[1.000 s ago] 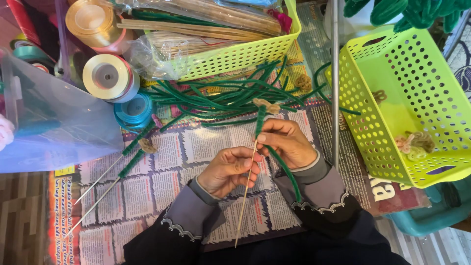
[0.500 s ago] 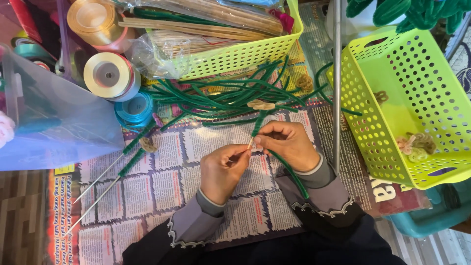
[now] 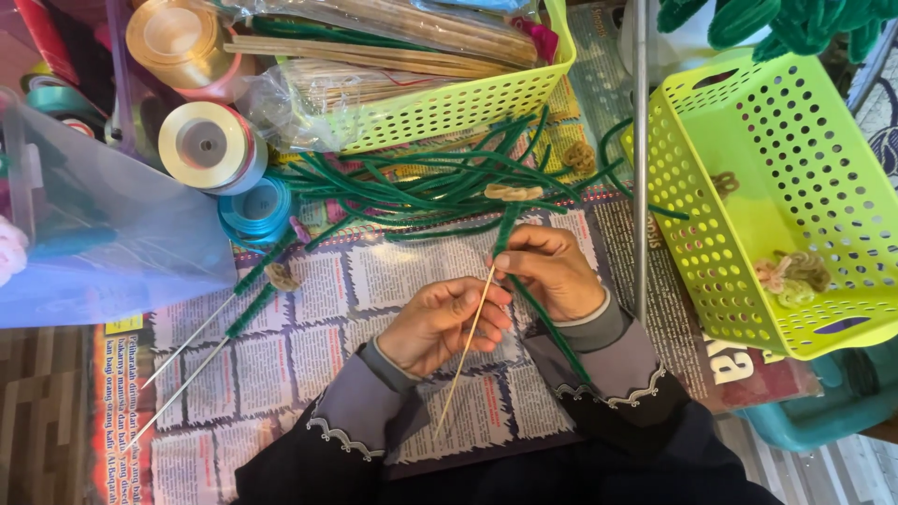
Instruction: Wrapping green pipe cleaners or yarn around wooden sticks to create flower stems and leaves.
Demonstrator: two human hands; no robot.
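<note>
Just below the pile of green pipe cleaners [image 3: 440, 182], both hands pinched a thin wooden stick [image 3: 465, 351] – left hand [image 3: 440, 323] midway, right hand [image 3: 552, 271] clamping green wrap at its top – winding seemingly underway, needing steady turns.

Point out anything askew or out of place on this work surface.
The right-hand lime basket sits tilted, its near end hanging past the newspaper edge. Loose green stems sprawl in a tangle. Nothing looks spilled or damaged.

Ribbon spools [image 3: 208, 142] at upper left, green perforated basket [image 3: 449, 105] of bagged sticks, second green basket [image 3: 730, 271] at right, clear plastic box [image 3: 103, 243], newspaper [image 3: 309, 337] on the surface
</note>
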